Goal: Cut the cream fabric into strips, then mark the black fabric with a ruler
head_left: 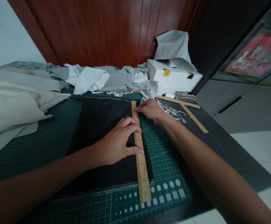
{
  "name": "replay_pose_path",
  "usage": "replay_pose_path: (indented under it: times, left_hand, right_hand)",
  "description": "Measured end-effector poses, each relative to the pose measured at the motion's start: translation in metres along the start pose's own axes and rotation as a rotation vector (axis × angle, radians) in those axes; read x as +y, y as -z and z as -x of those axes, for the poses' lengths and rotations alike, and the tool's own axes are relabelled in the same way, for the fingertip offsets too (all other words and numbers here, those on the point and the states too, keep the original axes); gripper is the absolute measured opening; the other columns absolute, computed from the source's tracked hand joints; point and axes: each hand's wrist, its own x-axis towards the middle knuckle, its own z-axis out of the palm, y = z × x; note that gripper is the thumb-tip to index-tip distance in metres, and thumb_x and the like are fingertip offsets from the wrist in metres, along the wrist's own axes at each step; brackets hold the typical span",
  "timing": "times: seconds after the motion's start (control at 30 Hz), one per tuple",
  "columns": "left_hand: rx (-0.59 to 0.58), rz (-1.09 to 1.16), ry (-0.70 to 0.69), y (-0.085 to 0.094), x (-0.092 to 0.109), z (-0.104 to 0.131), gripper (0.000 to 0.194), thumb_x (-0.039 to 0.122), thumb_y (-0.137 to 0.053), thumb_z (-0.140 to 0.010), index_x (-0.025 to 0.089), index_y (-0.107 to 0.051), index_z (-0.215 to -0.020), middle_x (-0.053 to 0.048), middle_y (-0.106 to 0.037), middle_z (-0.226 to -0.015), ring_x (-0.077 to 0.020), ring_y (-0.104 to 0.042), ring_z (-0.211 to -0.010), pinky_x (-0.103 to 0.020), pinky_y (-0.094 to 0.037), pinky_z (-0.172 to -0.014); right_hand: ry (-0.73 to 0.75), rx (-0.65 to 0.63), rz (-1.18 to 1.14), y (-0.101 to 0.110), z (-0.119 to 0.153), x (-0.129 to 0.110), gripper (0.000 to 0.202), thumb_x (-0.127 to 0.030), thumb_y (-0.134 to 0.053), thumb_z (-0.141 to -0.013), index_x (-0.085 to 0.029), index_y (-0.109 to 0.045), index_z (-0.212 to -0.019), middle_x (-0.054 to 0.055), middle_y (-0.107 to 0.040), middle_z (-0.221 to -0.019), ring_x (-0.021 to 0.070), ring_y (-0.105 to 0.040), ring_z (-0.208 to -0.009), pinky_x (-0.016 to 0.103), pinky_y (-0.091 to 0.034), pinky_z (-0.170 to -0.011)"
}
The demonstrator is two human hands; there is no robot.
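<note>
A wooden ruler [142, 169] lies lengthwise near the right edge of a piece of black fabric [102, 115]. My left hand [116, 141] rests on it, thumb and fingertips spread apart and pressing on its middle. Close to the ruler's far end, my right hand [152, 109] has its fingers pinched together at the ruler's right side. Whatever they hold, if anything, is too small or hidden to make out. Beneath the fabric is a green cutting mat [163, 158] with a printed grid and rows of white shapes.
Cream cloth [11, 109] is heaped at left. Grey and white scraps [116, 77] line the back beside a white box [172, 76]. White cord pieces [172, 112] and another wooden ruler [193, 118] lie at right, near a dark table edge [249, 161].
</note>
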Motion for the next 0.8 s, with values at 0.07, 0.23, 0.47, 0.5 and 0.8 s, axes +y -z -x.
replay_pose_path:
  times: [0.07, 0.23, 0.47, 0.5, 0.8]
  left_hand:
    - [0.003, 0.008, 0.001, 0.000, 0.000, 0.000, 0.044, 0.040, -0.082, -0.080, 0.022, -0.061, -0.113, -0.006, -0.053, -0.126, -0.0256, -0.052, -0.122, -0.044, -0.044, -0.108]
    - [-0.004, -0.001, 0.034, 0.001, 0.003, -0.001, 0.044, 0.041, -0.083, -0.079, 0.021, -0.062, -0.112, -0.006, -0.054, -0.125, -0.0247, -0.053, -0.121, -0.042, -0.045, -0.108]
    - [-0.014, 0.001, 0.037, 0.001, 0.002, -0.002, 0.046, 0.043, -0.084, -0.077, 0.022, -0.063, -0.112, -0.005, -0.054, -0.127, -0.0238, -0.052, -0.123, -0.041, -0.043, -0.109]
    - [-0.014, 0.003, 0.034, 0.001, 0.002, -0.002, 0.046, 0.042, -0.085, -0.077, 0.022, -0.063, -0.113, -0.005, -0.054, -0.127, -0.0240, -0.052, -0.124, -0.041, -0.043, -0.110]
    - [-0.007, -0.014, 0.041, 0.001, 0.003, -0.002, 0.045, 0.042, -0.084, -0.078, 0.022, -0.063, -0.113, -0.004, -0.055, -0.127, -0.0240, -0.054, -0.123, -0.041, -0.043, -0.109]
  right_hand:
    - [0.000, 0.016, -0.017, 0.001, 0.003, -0.001, 0.013, -0.022, -0.070, -0.083, -0.012, -0.069, -0.075, -0.003, -0.052, -0.059, 0.0088, -0.037, -0.051, 0.027, -0.030, -0.051]
    - [-0.006, 0.035, -0.071, 0.004, 0.011, 0.000, 0.011, -0.022, -0.071, -0.083, -0.014, -0.068, -0.077, -0.005, -0.047, -0.055, 0.0088, -0.038, -0.048, 0.024, -0.029, -0.046]
    - [-0.076, -0.109, -0.134, 0.010, 0.037, -0.006, 0.019, -0.018, -0.067, -0.087, -0.017, -0.062, -0.069, -0.005, -0.048, -0.051, 0.0070, -0.032, -0.038, 0.024, -0.023, -0.035]
    - [-0.076, -0.137, -0.130, 0.010, 0.042, -0.006, 0.021, -0.018, -0.067, -0.086, -0.017, -0.061, -0.066, -0.005, -0.050, -0.052, 0.0066, -0.032, -0.037, 0.024, -0.022, -0.035]
    - [-0.017, -0.190, 0.059, 0.010, 0.051, 0.006, 0.028, -0.026, -0.066, -0.085, -0.018, -0.058, -0.059, -0.005, -0.047, -0.049, 0.0072, -0.035, -0.038, 0.024, -0.025, -0.039]
